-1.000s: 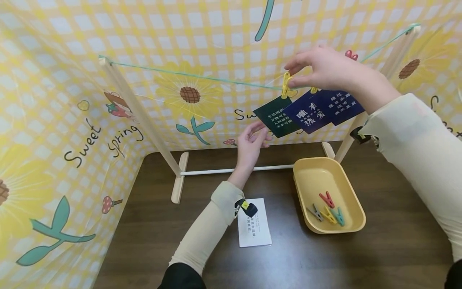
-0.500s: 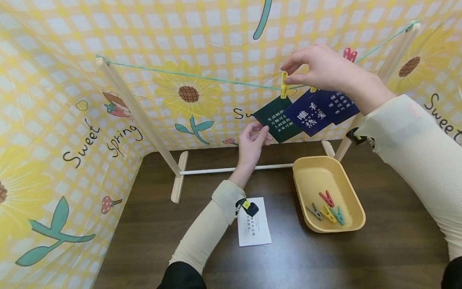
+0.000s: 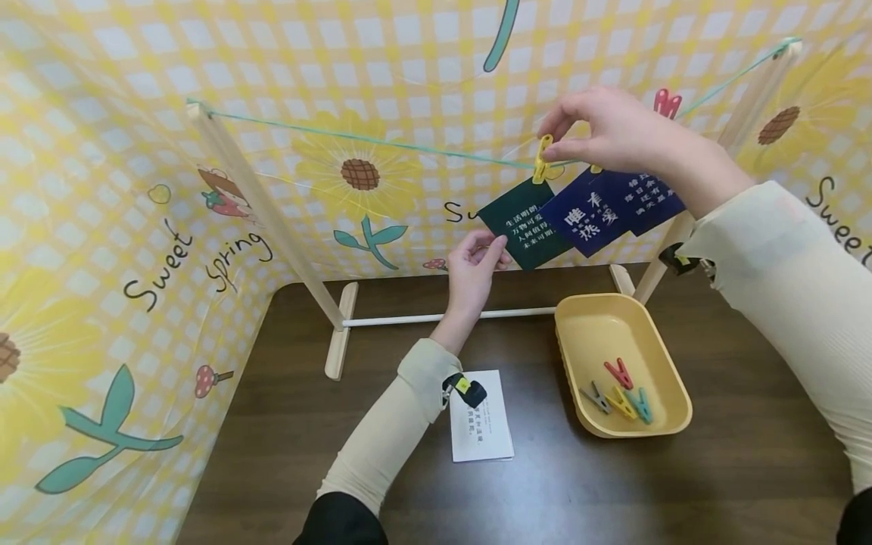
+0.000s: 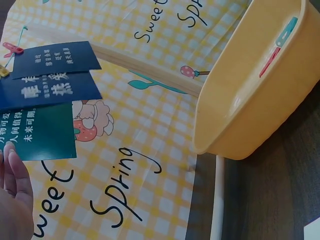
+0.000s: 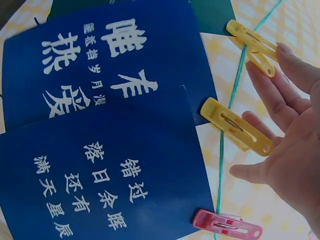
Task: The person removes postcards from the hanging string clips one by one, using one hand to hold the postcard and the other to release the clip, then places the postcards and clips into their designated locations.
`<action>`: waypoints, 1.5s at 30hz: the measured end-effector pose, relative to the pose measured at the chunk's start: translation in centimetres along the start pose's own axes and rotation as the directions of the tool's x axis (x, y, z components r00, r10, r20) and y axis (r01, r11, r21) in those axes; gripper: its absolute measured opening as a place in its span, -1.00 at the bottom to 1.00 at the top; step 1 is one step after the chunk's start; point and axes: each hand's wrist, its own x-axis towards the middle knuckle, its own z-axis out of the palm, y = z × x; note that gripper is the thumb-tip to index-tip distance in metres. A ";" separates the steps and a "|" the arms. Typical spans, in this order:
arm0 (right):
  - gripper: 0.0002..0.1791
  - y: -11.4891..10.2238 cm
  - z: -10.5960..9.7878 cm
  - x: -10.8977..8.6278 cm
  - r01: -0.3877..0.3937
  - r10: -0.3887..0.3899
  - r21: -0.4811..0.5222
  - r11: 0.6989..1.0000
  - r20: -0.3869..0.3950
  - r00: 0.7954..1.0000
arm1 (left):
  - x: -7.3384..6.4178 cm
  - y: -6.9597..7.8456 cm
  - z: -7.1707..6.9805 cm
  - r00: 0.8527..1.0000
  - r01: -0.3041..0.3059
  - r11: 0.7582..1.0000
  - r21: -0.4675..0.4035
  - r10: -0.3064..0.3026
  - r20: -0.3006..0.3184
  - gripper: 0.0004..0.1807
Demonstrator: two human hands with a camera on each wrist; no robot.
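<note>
My right hand [image 3: 609, 129] pinches a yellow clothespin [image 3: 542, 160] at its handles, thumb on one side and index finger on the other. The clothespin sits on the green string [image 3: 409, 150] at the top of a dark green card [image 3: 523, 225] with white writing. At that card's lower left edge, my left hand [image 3: 471, 272] holds it between thumb and fingers. Two blue cards, one with large characters [image 5: 125, 45] and one with smaller text [image 5: 100, 185], hang alongside. A second yellow clothespin [image 5: 235, 125] and a red clothespin [image 5: 227, 224] clip them to the string.
A wooden frame, with a left post [image 3: 266, 212] and white bottom bar [image 3: 388, 321], carries the string. The yellow basket [image 3: 568, 363] at its right foot contains several clothespins [image 3: 621, 403]. White cards [image 3: 482, 431] lie on the dark table. Checked cloth [image 3: 409, 68] stands behind.
The green card's lower corner has swung slightly downward since a second ago. Both hands stay at nearly the same places, the right still at the yellow clothespin.
</note>
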 end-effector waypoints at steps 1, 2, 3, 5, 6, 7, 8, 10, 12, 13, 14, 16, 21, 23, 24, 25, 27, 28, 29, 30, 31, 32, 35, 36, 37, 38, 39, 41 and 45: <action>-0.63 0.1 0.1 0.0 0.011 -0.011 0.002 1.000 -0.009 1.000 | 0.0 0.0 0.0 1.000 -0.002 1.000 0.005 0.002 0.001 -0.93; -0.64 0.1 0.2 -0.1 0.022 -0.022 0.005 1.000 -0.017 1.000 | 0.0 0.1 -0.1 1.000 -0.006 1.000 0.005 0.006 0.000 -0.93; -0.65 0.1 0.3 -0.1 0.033 -0.033 0.007 0.999 -0.023 0.999 | 0.0 0.1 -0.1 1.000 -0.011 1.000 0.005 0.011 0.001 -0.92; -0.68 0.2 0.5 -0.2 0.050 -0.049 0.007 0.999 -0.037 0.998 | -0.1 0.2 -0.1 1.000 -0.019 1.000 0.001 0.019 0.000 -0.94; -0.70 0.2 0.6 -0.2 0.058 -0.058 0.005 0.998 -0.044 0.997 | 0.0 0.2 -0.2 1.000 -0.024 1.000 0.001 0.024 0.000 -0.94; -0.71 0.2 0.7 -0.3 0.065 -0.065 0.003 0.998 -0.049 0.997 | 0.0 0.2 -0.2 1.000 -0.029 1.000 0.004 0.029 -0.002 -0.95; -0.73 0.1 0.7 -0.3 0.068 -0.068 -0.003 0.998 -0.053 0.996 | 0.0 0.3 -0.2 0.999 -0.033 0.999 0.006 0.033 -0.001 -0.94; -0.75 0.1 0.8 -0.4 0.073 -0.073 -0.013 0.997 -0.065 0.995 | 0.0 0.3 -0.3 0.999 -0.038 0.999 0.014 0.038 0.004 -0.89; -0.78 0.0 0.9 -0.5 0.077 -0.079 -0.020 0.997 -0.081 0.994 | 0.0 0.4 -0.3 0.999 -0.043 0.999 0.024 0.043 0.006 -0.88; -0.79 -0.1 0.9 -0.5 0.080 -0.082 -0.025 0.996 -0.092 0.992 | 0.0 0.4 -0.4 0.999 -0.044 0.999 0.029 0.044 0.008 -0.89; -0.80 -0.1 0.9 -0.5 0.085 -0.087 -0.029 0.996 -0.106 0.991 | 0.0 0.4 -0.4 0.999 -0.045 0.998 0.032 0.045 0.009 -0.91; -0.82 -0.2 1.0 -0.5 0.098 -0.103 -0.039 0.994 -0.137 0.985 | 0.0 0.5 -0.5 0.999 -0.048 0.998 0.037 0.048 0.011 -0.96; -0.85 -0.3 1.0 -0.7 0.165 -0.174 -0.061 0.984 -0.221 0.960 | -0.2 0.7 -0.7 0.999 -0.050 0.997 0.062 0.049 0.013 -0.89; -0.85 -0.3 0.9 -0.7 0.186 -0.195 -0.061 0.981 -0.254 0.947 | -0.2 0.8 -0.8 0.999 -0.050 0.997 0.067 0.049 0.015 -0.85; -0.85 -0.3 0.9 -0.8 0.193 -0.202 -0.058 0.979 -0.267 0.942 | -0.2 0.8 -0.8 0.999 -0.051 0.996 0.069 0.050 0.015 -0.84; -0.85 -0.3 0.9 -0.9 0.199 -0.207 -0.056 0.978 -0.279 0.938 | -0.2 0.8 -0.8 0.999 -0.051 0.996 0.070 0.050 0.016 -0.85; -0.84 -0.2 0.9 -0.9 0.197 -0.203 -0.049 0.979 -0.298 0.933 | -0.2 0.8 -0.9 0.999 -0.052 0.997 0.064 0.051 0.016 -0.91; -0.84 -0.2 0.9 -0.9 0.200 -0.204 -0.047 0.979 -0.305 0.930 | -0.2 0.8 -0.9 0.999 -0.052 0.997 0.063 0.051 0.015 -0.95; -0.84 -0.2 0.9 -0.9 0.208 -0.213 -0.050 0.977 -0.313 0.926 | -0.2 0.8 -1.0 0.999 -0.051 0.997 0.065 0.050 0.016 -0.98; -0.83 -0.2 0.9 -0.9 0.216 -0.222 -0.055 0.975 -0.320 0.921 | -0.2 0.8 -1.1 0.999 -0.050 0.996 0.067 0.049 0.017 -0.99; -0.83 -0.1 1.0 -0.9 0.221 -0.228 -0.059 0.973 -0.327 0.917 | -0.3 0.8 -1.2 0.999 -0.050 0.996 0.070 0.048 0.018 -0.99; -0.83 -0.1 1.0 -1.0 0.225 -0.233 -0.063 0.972 -0.333 0.914 | -0.3 0.8 -1.3 0.999 -0.048 0.996 0.075 0.047 0.017 -0.99; -0.84 -0.2 1.0 -1.0 0.234 -0.246 -0.077 0.969 -0.352 0.903 | -0.4 0.7 -1.7 0.999 -0.049 0.995 0.091 0.047 0.016 -0.91; -0.84 -0.2 0.9 -1.0 0.231 -0.243 -0.077 0.970 -0.357 0.902 | -0.4 0.6 -1.9 0.999 -0.052 0.994 0.096 0.050 0.016 -0.87; -0.84 -0.3 0.9 -1.0 0.231 -0.244 -0.080 0.970 -0.361 0.900 | -0.4 0.6 -2.1 0.999 -0.053 0.993 0.103 0.052 0.013 -0.84; -0.84 -0.3 0.9 -1.1 0.232 -0.246 -0.083 0.969 -0.365 0.898 | -0.4 0.5 -2.3 0.998 -0.057 0.993 0.108 0.056 0.010 -0.83; -0.84 -0.4 0.9 -1.1 0.230 -0.245 -0.085 0.970 -0.367 0.897 | -0.4 0.5 -2.5 0.998 -0.060 0.992 0.112 0.059 0.009 -0.82; -0.84 -0.5 0.8 -1.1 0.230 -0.244 -0.084 0.970 -0.374 0.895 | -0.5 0.5 -2.9 0.998 -0.065 0.991 0.119 0.065 0.007 -0.83; -0.84 -0.7 0.8 -1.3 0.228 -0.242 -0.084 0.970 -0.394 0.887 | -0.6 0.6 -3.7 0.998 -0.057 0.991 0.122 0.058 -0.001 -0.81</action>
